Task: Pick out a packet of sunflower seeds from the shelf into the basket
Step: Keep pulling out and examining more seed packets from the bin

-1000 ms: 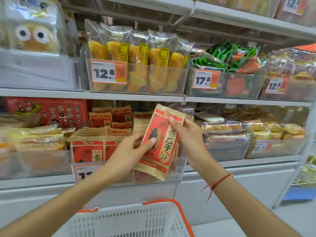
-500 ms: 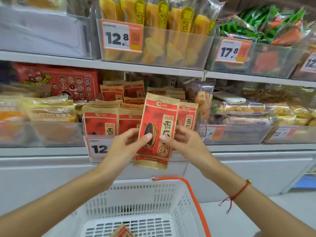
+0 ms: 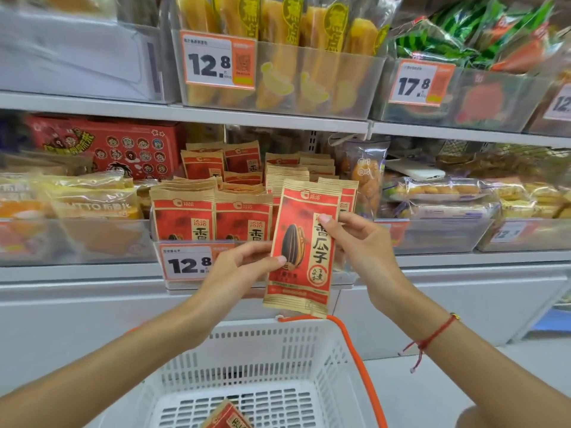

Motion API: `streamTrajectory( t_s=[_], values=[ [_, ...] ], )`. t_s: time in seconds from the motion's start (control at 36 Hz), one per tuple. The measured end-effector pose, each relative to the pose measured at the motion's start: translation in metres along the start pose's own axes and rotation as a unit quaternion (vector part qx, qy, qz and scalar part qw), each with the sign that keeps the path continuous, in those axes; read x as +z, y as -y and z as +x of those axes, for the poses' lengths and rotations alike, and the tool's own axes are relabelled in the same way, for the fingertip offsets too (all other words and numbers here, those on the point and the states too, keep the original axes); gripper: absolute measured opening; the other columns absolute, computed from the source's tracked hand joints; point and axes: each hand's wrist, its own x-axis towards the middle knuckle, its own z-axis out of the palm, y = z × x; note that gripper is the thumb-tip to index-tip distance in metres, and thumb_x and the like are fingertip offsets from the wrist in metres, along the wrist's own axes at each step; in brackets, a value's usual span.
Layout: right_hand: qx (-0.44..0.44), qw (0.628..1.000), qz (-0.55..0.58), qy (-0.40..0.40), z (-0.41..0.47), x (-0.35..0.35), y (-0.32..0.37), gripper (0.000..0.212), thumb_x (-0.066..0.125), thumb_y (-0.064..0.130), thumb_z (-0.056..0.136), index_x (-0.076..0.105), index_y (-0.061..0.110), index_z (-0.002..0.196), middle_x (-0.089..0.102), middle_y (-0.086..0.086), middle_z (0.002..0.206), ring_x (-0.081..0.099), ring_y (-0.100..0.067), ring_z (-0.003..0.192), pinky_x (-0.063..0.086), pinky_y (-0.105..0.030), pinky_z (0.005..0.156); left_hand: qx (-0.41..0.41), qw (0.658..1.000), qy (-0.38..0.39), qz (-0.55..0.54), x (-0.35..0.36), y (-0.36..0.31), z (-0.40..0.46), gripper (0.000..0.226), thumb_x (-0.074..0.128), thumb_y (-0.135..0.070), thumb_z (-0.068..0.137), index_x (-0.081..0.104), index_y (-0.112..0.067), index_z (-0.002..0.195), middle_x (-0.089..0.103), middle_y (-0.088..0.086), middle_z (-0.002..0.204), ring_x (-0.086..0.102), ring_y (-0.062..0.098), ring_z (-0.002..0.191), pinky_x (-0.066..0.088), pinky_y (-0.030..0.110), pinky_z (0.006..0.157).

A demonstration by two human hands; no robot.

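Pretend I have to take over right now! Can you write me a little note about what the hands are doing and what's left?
Left hand: pinches the left edge of the sunflower seed packet, thumb on its front.
Right hand: pinches the packet's right edge.
The packet is upright, held in front of the shelf bin of matching packets and above the white basket.
Done: the packet is out of the bin. Another red packet already lies in the basket.
Left: lower the held packet into the basket and let go.
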Motion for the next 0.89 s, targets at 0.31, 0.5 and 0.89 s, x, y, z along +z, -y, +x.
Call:
streamTrajectory(
  t_s=[0.31, 0.5, 0.89],
  values=[
    [0.056, 0.972, -0.124, 0.191, 0.002, -0.008, -0.002, 0.065, 0.081, 0.021, 0.074, 0.048, 0.032, 0.129, 0.067, 0.01, 0.116, 0.065, -0.004, 0.103, 0.054, -0.025, 0.088, 0.072, 0.995, -0.06, -0.018, 0.001, 0.004, -0.003, 0.03, 0.068, -0.027, 0.085, 0.066, -0.021, 0.115, 0.071, -0.004, 0.104, 0.068, 0.001, 0.091, 0.055, 0.015, 0.069],
    [0.01, 0.973, -0.139, 0.185, 0.003, -0.009, -0.009, 0.06, 0.082, 0.014, 0.074, 0.055, 0.023, 0.126, 0.069, 0.002, 0.113, 0.066, -0.01, 0.103, 0.053, -0.023, 0.091, 0.091, 0.992, -0.081, -0.038, 0.0, 0.003, 0.0, 0.022, 0.066, -0.022, 0.088, 0.065, -0.025, 0.11, 0.073, -0.005, 0.103, 0.071, 0.008, 0.092, 0.058, 0.022, 0.075],
    [0.087, 0.984, -0.074, 0.139, 0.006, -0.013, -0.001, 0.018, 0.053, 0.032, 0.097, 0.065, 0.028, 0.11, 0.074, 0.007, 0.103, 0.07, -0.008, 0.093, 0.056, -0.022, 0.076, 0.074, 0.996, -0.015, 0.041, 0.001, 0.014, 0.0, 0.024, 0.065, -0.023, 0.089, 0.066, -0.035, 0.109, 0.072, -0.017, 0.103, 0.067, -0.001, 0.095, 0.055, 0.016, 0.073]
  ],
)
